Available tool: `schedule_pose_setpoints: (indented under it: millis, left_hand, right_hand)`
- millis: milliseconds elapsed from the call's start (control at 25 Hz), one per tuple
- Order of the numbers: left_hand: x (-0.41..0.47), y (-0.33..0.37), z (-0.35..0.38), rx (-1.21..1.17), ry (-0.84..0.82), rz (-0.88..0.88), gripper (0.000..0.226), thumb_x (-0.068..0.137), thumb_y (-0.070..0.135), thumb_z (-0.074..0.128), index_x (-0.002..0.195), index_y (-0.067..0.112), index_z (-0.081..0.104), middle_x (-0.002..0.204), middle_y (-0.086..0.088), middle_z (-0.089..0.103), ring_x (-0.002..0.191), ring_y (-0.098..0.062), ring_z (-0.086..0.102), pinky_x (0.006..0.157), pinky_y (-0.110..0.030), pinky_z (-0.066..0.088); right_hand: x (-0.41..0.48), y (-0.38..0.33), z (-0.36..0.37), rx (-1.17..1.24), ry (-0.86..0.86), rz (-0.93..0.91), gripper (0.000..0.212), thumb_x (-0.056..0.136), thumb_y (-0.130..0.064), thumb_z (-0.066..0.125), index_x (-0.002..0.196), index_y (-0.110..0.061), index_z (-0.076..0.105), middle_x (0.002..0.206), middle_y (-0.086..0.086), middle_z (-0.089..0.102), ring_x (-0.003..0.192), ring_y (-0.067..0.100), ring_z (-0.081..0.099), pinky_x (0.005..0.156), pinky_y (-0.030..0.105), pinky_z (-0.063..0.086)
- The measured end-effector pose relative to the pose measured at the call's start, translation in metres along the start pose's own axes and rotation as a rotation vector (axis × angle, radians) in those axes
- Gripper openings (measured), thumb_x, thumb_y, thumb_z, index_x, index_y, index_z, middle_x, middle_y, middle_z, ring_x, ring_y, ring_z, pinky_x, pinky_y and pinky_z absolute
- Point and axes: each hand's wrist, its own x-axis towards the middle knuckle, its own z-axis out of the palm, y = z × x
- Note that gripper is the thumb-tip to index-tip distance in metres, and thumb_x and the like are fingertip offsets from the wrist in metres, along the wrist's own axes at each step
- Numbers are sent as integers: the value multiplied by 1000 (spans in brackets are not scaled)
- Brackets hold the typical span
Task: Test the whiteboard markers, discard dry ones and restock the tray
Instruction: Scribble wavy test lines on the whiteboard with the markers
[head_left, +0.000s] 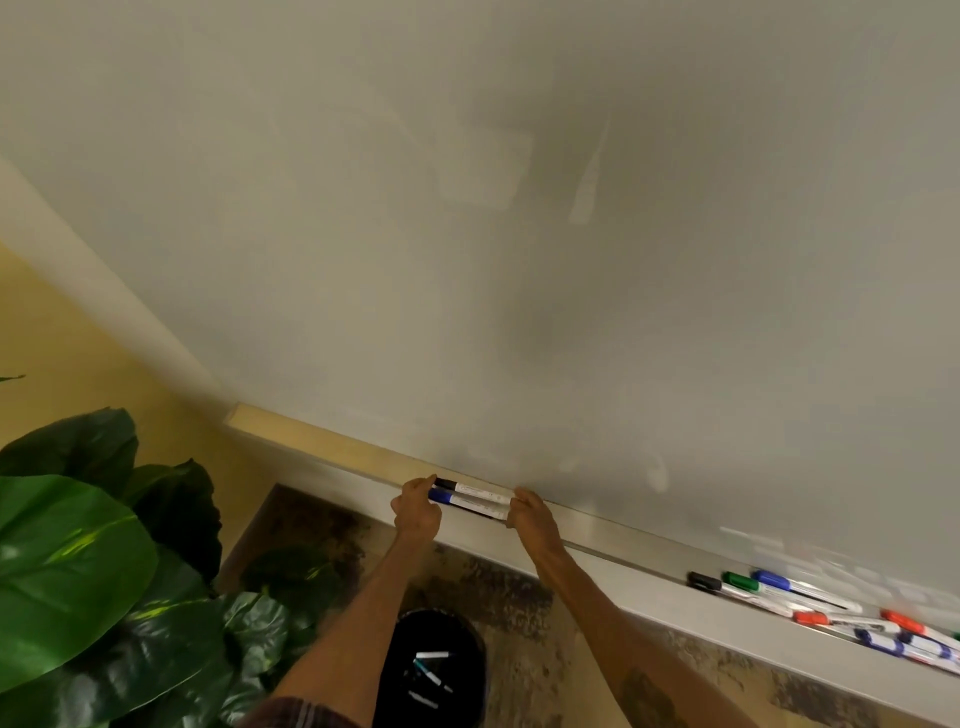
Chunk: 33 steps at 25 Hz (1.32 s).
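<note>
Two markers squared up at the tray.
The left hand pinches their capped ends, the right hand their tails; held between the fingertips, they are likely being aligned for restocking.

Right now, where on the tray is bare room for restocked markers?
Two bare stretches of tray: from its left end to the left hand, and from the right hand to the black-capped marker lying farther right. Past that marker it is crowded, markers overlapping to the frame's right edge. The hands hold two markers.
</note>
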Motion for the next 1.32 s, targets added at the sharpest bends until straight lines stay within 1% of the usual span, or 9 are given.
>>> schedule_pose_setpoints:
  millis: [240,400,560,640,760,960,1080,1200,1320]
  left_hand:
    - [2,-2,5,48,-15,-8,52,95,-5,54,144,13,47,146,-10,43,126,-29,43,106,-31,39]
    - [0,1,3,15,8,-55,54,95,-3,55,145,15,46,146,-11,42,109,-21,45,98,-29,43]
    - [-11,6,5,90,87,-29,52,96,3,56,146,15,44,146,-9,45,126,-29,41,100,-38,43]
    - [-20,12,12,84,146,33,46,98,8,55,143,16,48,142,-9,51,126,-30,42,102,-46,41]
    - [-35,34,32,54,174,128,37,101,13,51,136,19,55,137,-5,55,126,-30,44,102,-50,35]
    - [-67,64,78,-129,88,303,24,95,4,57,118,8,65,124,-14,61,119,-33,53,103,-41,43]
    - [-98,82,110,-126,-11,330,28,96,2,55,121,6,65,126,-14,61,117,-30,56,105,-38,45]
    - [-130,94,144,-93,-110,391,29,97,3,52,123,4,65,124,-12,64,112,-26,60,96,-27,45]
    - [-158,104,175,-75,-173,445,23,100,8,50,116,2,66,108,-3,65,98,-15,57,85,-20,40]
  right_hand:
    - [8,8,4,-76,-92,21,48,81,-16,61,127,-13,53,142,16,51,126,29,51,109,40,42]
    - [-2,1,-1,-99,-134,1,58,90,-7,58,145,-11,42,148,5,44,134,26,44,114,36,36]
    - [-9,14,-16,-72,-102,0,53,88,-11,59,139,-13,47,142,5,50,131,23,48,110,36,39]
    - [-22,18,-33,-58,-56,-21,41,91,-13,57,130,-18,50,134,-2,49,129,19,46,108,30,36]
    - [-39,27,-69,-44,39,-46,49,96,-12,53,144,-11,46,144,0,47,135,20,43,115,31,30]
    - [-63,52,-133,37,231,-64,42,95,-8,51,138,-10,53,141,10,53,126,26,51,111,37,40]
    - [-75,78,-170,57,338,-67,42,97,-7,49,139,-8,51,142,12,53,127,27,51,111,36,39]
    - [-91,105,-203,61,447,-68,39,98,-3,48,137,-5,52,140,14,54,127,30,51,108,35,39]
    - [-108,135,-235,53,563,-52,39,97,2,48,136,-2,52,135,16,57,125,34,53,108,40,41]
